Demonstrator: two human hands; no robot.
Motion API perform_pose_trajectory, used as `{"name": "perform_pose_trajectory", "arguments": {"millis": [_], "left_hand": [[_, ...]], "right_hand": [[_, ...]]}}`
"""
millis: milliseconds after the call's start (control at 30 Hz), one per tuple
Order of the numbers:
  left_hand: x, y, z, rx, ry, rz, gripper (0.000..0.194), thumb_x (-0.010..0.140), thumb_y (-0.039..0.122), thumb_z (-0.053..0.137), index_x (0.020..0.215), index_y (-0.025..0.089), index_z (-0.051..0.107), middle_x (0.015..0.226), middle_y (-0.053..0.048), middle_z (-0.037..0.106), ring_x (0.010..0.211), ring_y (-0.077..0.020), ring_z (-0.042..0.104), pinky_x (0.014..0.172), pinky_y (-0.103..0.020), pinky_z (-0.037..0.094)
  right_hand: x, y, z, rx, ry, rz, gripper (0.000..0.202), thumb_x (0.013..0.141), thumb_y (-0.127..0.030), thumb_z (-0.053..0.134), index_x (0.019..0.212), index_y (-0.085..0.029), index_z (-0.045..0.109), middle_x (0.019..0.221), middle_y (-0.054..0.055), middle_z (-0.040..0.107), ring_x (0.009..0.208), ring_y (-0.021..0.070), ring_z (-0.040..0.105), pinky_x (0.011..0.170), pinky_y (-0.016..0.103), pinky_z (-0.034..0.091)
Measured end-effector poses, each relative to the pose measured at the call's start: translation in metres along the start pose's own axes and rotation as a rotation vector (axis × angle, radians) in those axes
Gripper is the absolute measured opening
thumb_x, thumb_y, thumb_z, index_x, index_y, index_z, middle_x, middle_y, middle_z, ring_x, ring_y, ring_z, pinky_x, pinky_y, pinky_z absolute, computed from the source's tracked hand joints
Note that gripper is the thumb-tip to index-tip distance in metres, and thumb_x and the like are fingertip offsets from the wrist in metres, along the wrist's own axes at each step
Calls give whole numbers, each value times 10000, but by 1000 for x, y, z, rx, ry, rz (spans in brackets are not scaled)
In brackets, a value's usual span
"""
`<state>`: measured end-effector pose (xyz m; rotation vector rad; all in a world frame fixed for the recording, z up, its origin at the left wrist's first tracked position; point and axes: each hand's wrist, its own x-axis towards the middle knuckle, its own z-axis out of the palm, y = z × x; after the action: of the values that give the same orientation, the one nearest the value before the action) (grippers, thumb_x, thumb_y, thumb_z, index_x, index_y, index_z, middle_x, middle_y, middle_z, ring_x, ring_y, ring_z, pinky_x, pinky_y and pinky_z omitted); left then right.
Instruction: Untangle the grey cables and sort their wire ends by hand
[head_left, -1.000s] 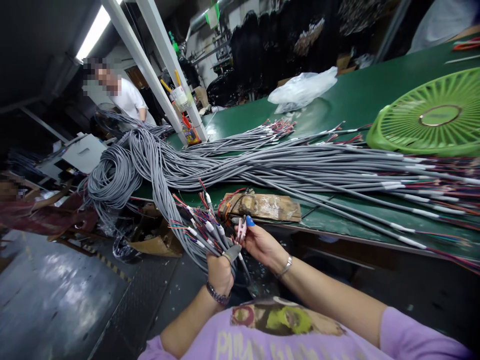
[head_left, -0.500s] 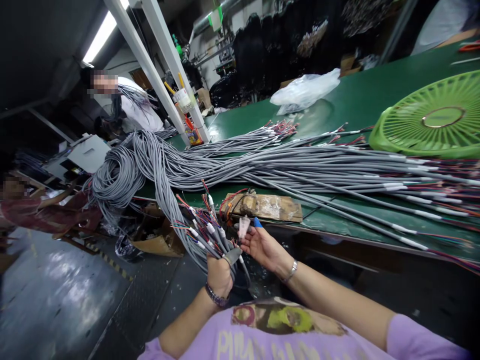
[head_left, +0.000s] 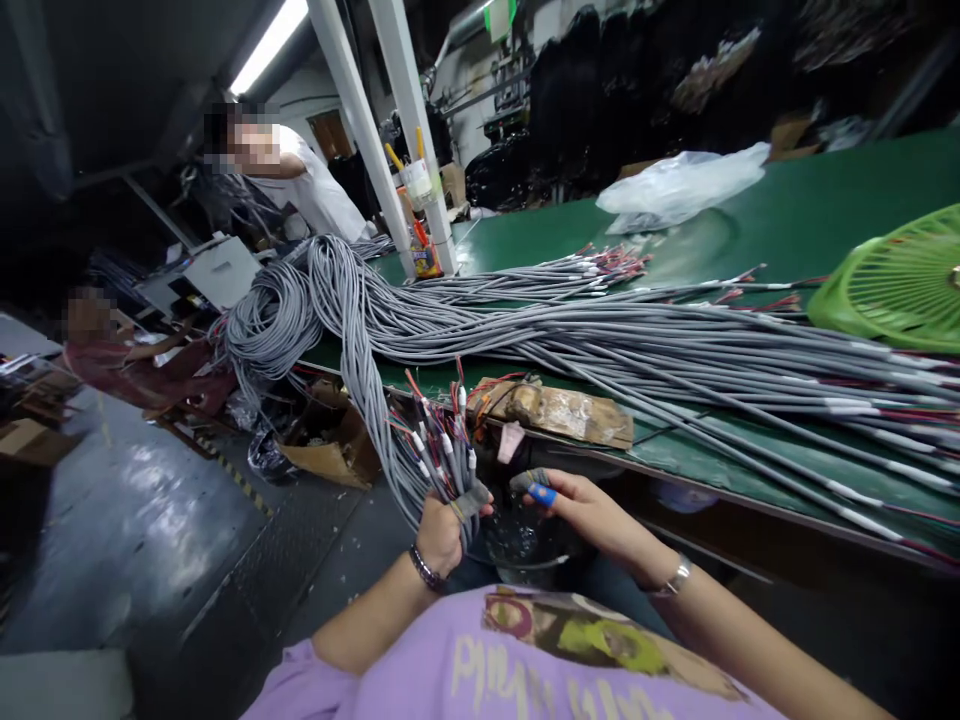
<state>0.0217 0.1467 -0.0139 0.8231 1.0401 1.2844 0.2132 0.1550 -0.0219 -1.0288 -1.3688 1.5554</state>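
Observation:
My left hand is closed around a bundle of grey cables, just below their stripped ends. Thin coloured wires and white sleeves fan upward from the fist. Grey wrapping covers the left thumb. To the right, apart from the bundle, my right hand has thumb and forefinger pinched together. Blue tape is on its thumb and a grey cover on a finger; anything between the tips is too small to make out. Above and between the hands, a pale pinkish piece hangs by a wooden board at the table edge.
Many grey cables lie along the green table, coiled at its left end. A green fan cover, plastic bag and white posts stand beyond. A cardboard box sits below. Two people work at left.
My right hand has moved away from the cable ends, rightward and down, leaving the pale piece by the board. My left hand keeps its grip. The view has shifted.

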Motion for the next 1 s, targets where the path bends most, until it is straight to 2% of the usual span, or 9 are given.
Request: {"name": "perform_pose_trajectory", "arguments": {"millis": [133,233,367,467,567,700,833,1000], "left_hand": [[-3,15,1,-66,7,-37,208,536,265,800,611,113,679,582,-22,654,512,-107,589,519,-211,464],[-3,30,0,-152,30,-66,228,539,297,793,594,120,659,559,-6,636,508,-102,589,513,-208,455],[-3,39,-2,-196,31,-46,237,543,309,779,564,127,629,516,7,605,488,-100,574,531,-225,462],[-5,39,-1,-168,26,-17,247,545,310,770,538,130,601,476,5,574,514,-125,589,574,-255,478],[-7,40,1,-175,14,-8,246,513,282,784,592,139,599,499,13,577,559,-145,610,598,-270,482],[-9,43,0,-179,-48,29,337,447,232,810,714,156,618,585,21,605,631,-159,625,633,-282,485],[-6,44,-2,-157,-135,58,320,448,217,817,691,162,615,655,15,605,703,-170,621,675,-292,485],[1,41,5,-253,-103,86,315,462,198,820,702,167,618,656,39,595,617,-107,567,629,-249,451]], "right_hand": [[-7,-11,20,-124,-146,-62,340,802,-476,570,863,-149,640,775,19,619,688,130,519,647,254,423],[-7,-8,40,-199,-182,-112,292,824,-430,551,823,-147,622,760,22,619,691,138,529,649,257,438],[-7,-3,64,-441,-109,-302,187,834,-332,535,765,-165,586,723,20,597,668,137,516,621,248,421],[-6,-2,76,-643,-47,-458,71,791,-219,536,733,-178,529,709,16,562,632,129,488,587,238,390],[-4,-1,84,-751,14,-533,88,745,-143,516,706,-196,457,673,1,518,581,120,451,542,226,356],[-1,3,85,-756,46,-544,109,767,-147,479,709,-213,415,679,0,498,589,130,454,549,234,366],[1,3,83,-720,97,-531,74,770,-151,458,770,-220,431,724,5,495,616,139,460,573,251,390],[1,4,85,-718,194,-478,128,775,-217,500,893,-207,453,796,32,535,667,162,511,618,283,432]]}}
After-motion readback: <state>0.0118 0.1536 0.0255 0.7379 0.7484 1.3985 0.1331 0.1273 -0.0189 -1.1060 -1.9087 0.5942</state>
